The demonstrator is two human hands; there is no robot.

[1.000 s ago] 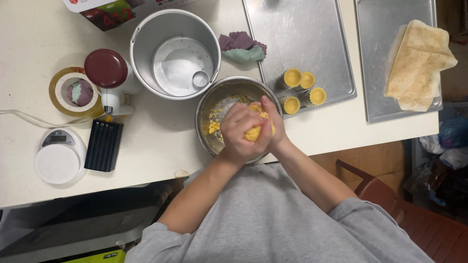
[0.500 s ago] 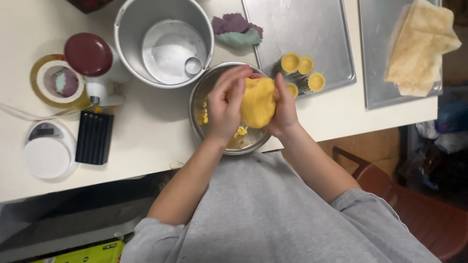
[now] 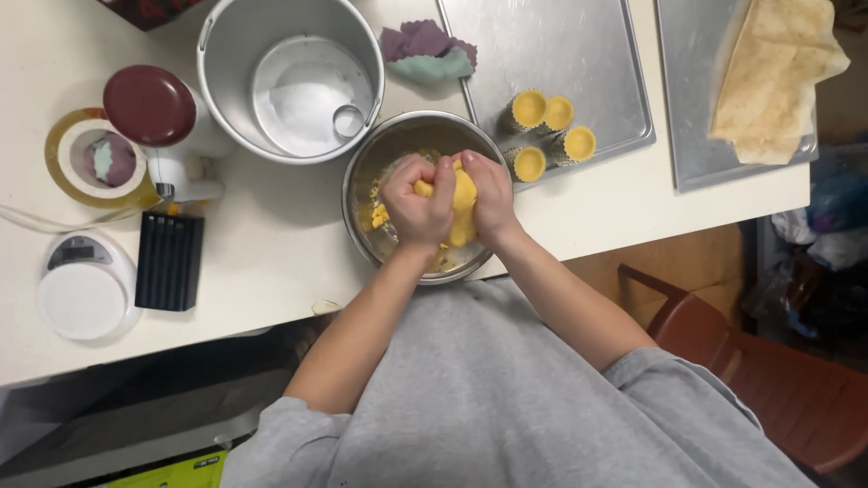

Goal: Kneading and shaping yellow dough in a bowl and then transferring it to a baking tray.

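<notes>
Kneading over the steel bowl (image 3: 362,194).
Left hand (image 3: 418,201) and right hand (image 3: 489,196) clamped together on yellow dough (image 3: 462,193).

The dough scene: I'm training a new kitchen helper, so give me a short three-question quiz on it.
1. True or false: both hands squeeze the dough over the steel bowl.
2. How many filled tart moulds stand on the nearer tray?
3. What lies left of the black block? A) scale B) whisk C) rolling pin

Key
1. True: left hand and right hand both clasp the yellow lump above the bowl.
2. Four, grouped at the tray's front edge.
3. A, the round white scale.
</notes>
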